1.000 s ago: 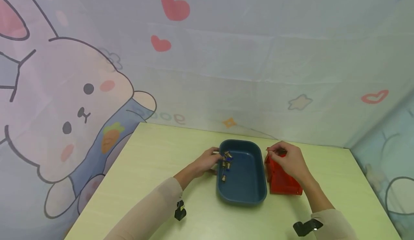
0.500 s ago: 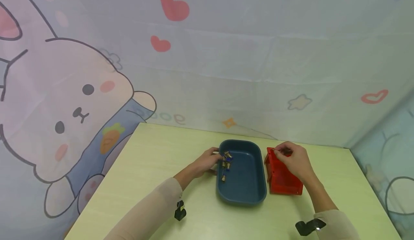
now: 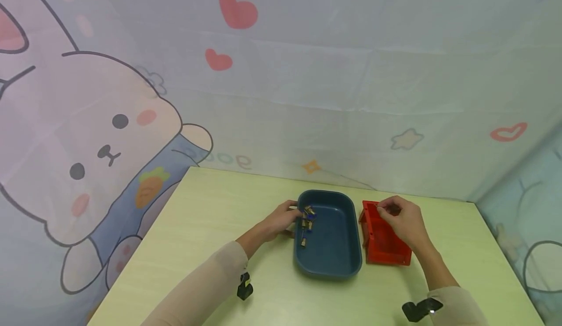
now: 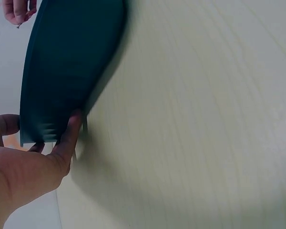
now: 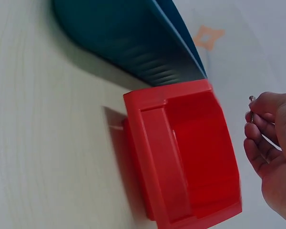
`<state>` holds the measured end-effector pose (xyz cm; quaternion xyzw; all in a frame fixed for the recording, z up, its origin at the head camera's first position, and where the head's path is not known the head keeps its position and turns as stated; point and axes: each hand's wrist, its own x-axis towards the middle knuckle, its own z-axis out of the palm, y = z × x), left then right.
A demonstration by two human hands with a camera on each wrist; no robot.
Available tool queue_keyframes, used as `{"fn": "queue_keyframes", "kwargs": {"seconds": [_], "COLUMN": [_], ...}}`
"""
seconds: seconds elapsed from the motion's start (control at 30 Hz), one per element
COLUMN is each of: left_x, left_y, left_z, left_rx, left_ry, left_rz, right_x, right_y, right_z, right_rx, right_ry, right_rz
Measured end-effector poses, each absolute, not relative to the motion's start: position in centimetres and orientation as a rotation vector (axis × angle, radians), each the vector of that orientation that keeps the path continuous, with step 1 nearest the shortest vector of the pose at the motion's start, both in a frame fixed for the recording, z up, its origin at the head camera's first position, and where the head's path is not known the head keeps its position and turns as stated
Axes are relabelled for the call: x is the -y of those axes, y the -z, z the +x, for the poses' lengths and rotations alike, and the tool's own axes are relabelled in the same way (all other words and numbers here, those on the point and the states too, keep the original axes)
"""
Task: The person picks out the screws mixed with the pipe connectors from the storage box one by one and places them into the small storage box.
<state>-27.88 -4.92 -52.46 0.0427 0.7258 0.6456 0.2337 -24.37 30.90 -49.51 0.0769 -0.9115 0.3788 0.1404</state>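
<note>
My left hand (image 3: pixel 278 218) grips the left side of a dark teal plastic tub (image 3: pixel 331 248), with the thumb at the rim and fingers against the outer wall. Along the inside of that wall lie several small brass-coloured pieces (image 3: pixel 310 226), some with blue parts. To the right, my right hand (image 3: pixel 406 221) is above the far end of a red plastic bin (image 3: pixel 388 248). In the right wrist view, its thumb and finger pinch a small metal screw (image 5: pixel 252 98), head up, beyond the bin's edge. Part of the bin is hidden under this hand in the head view.
Both containers stand side by side on a pale wooden table (image 3: pixel 224 199). A printed cloth backdrop (image 3: pixel 307 96) hangs right behind the table's far edge, and another patterned cloth (image 3: pixel 535 209) is at the right.
My right hand has moved a little to the right over the red bin, uncovering its far left corner. The left hand and the tub have stayed in place.
</note>
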Motion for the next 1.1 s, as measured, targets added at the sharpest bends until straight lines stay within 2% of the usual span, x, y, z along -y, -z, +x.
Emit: {"fn": "queue_keyframes", "kwargs": {"seconds": [0.5, 1.1], "left_x": [4.7, 4.7], "left_y": [52.4, 52.5], "left_z": [-27.9, -27.7], "left_rx": [-2.006, -2.036], "left_ry": [-1.759, -1.719], "left_rz": [0.130, 0.147], "right_x": [-31.2, -31.0], "right_y": [51.2, 51.8], "right_z": [-24.3, -24.1], "right_rx": [2.720, 2.736], "right_ry": [-1.121, -1.025], "right_rz": [0.109, 0.176]}}
